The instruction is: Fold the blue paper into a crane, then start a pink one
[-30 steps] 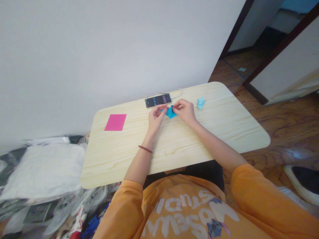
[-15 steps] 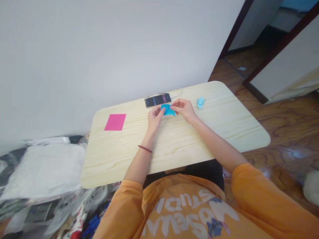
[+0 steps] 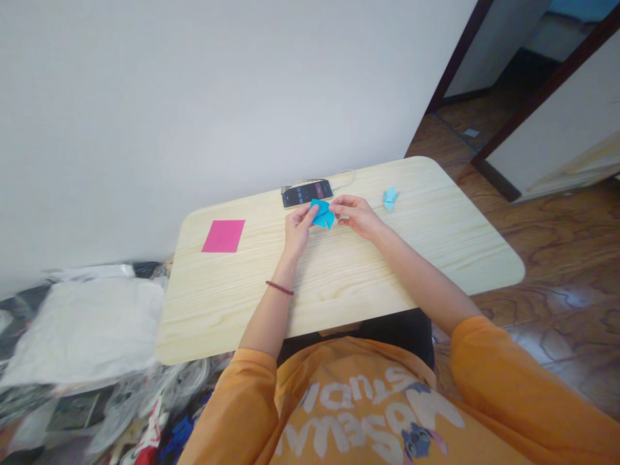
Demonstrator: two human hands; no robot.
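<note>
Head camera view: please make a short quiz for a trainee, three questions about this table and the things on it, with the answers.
1. True or false: the dark red bracelet sits on the arm of the left hand.
2. Which is nearer the pale blue origami piece: the left hand or the right hand?
3. Fill in the colour: the ____ paper sheet lies left of the folded blue paper.

Key: 1 true; 2 right hand; 3 pink.

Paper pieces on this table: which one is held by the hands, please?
The deep blue folded paper, held between the left hand and right hand. The pale blue folded piece lies untouched to the right, and the flat pink sheet lies far left.
</note>
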